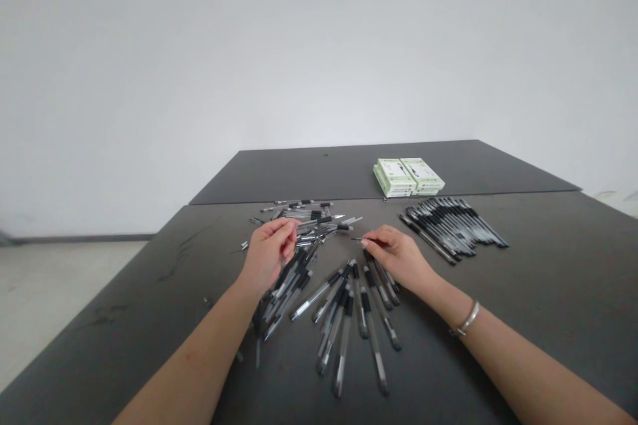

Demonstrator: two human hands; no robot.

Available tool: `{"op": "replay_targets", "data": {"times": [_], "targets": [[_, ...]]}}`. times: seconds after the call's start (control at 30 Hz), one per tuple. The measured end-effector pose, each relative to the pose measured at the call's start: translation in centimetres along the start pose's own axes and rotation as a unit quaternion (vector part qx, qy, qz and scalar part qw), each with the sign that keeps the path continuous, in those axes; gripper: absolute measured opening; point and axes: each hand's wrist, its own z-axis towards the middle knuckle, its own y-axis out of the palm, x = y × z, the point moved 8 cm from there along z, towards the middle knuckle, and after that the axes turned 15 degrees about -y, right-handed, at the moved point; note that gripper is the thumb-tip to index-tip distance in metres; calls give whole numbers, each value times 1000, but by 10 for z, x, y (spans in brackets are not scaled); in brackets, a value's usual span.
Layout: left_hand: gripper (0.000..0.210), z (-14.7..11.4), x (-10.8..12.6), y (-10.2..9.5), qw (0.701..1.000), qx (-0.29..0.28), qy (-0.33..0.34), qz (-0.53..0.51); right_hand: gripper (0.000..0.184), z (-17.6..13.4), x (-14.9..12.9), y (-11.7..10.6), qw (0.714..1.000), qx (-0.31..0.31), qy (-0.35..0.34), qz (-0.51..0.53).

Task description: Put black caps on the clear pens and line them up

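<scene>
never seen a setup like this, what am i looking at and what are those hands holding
There's no machine here, just one person's bare hands, seen from a camera on their own head, looking forward and down. On the dark table lie pens: a fan of pens nearest the camera, a neat row of pens on the right, and more scattered around the left hand. Green-and-white boxes are stacked farther back. The right hand pinches a thin dark piece; the left fingers are pinched beside a pen, but whether they grip it is hard to tell.
</scene>
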Motion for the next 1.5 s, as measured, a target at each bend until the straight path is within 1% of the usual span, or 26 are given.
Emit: {"op": "replay_targets", "data": {"times": [0.17, 0.37, 0.57, 0.83, 0.9, 1.0, 1.03, 1.1, 1.17, 1.23, 1.3, 1.37, 1.43, 1.5], "targets": [[19, -1, 6, -5, 999, 16, 16, -34, 20, 5, -13, 21, 995, -86, -42, -36], [18, -3, 10, -7, 998, 20, 30, -49, 20, 11, -21, 35, 982, -143, -83, -85], [19, -3, 11, -7, 998, 21, 32, -56, 21, 14, -20, 44, 973, -181, -98, -104], [18, -6, 13, -5, 997, 11, 40, -61, 26, 23, -24, 47, 955, -244, -115, -125], [17, -7, 15, -5, 997, 11, 46, -66, 28, 25, -28, 46, 954, -245, -108, -132], [17, -7, 17, -6, 996, 13, 53, -74, 31, 30, -42, 48, 963, -210, -112, -128], [17, -7, 17, -6, 995, 15, 55, -76, 30, 32, -51, 51, 965, -197, -128, -116], [16, -8, 18, -7, 995, 20, 60, -79, 29, 37, -68, 64, 962, -192, -173, -84], [16, -8, 20, -8, 994, 25, 65, -81, 29, 41, -84, 82, 952, -204, -223, -56], [16, -8, 21, -10, 994, 29, 68, -86, 30, 48, -95, 99, 943, -207, -257, -44], [16, -7, 22, -12, 992, 32, 72, -94, 30, 54, -101, 115, 932, -221, -283, -44], [16, -7, 24, -15, 991, 37, 77, -102, 26, 58, -102, 126, 924, -234, -299, -51], [16, -7, 26, -17, 990, 41, 80, -109, 21, 59, -101, 131, 920, -241, -305, -55], [15, -7, 29, -19, 989, 43, 83, -114, 18, 60, -97, 132, 921, -243, -299, -57]]}}
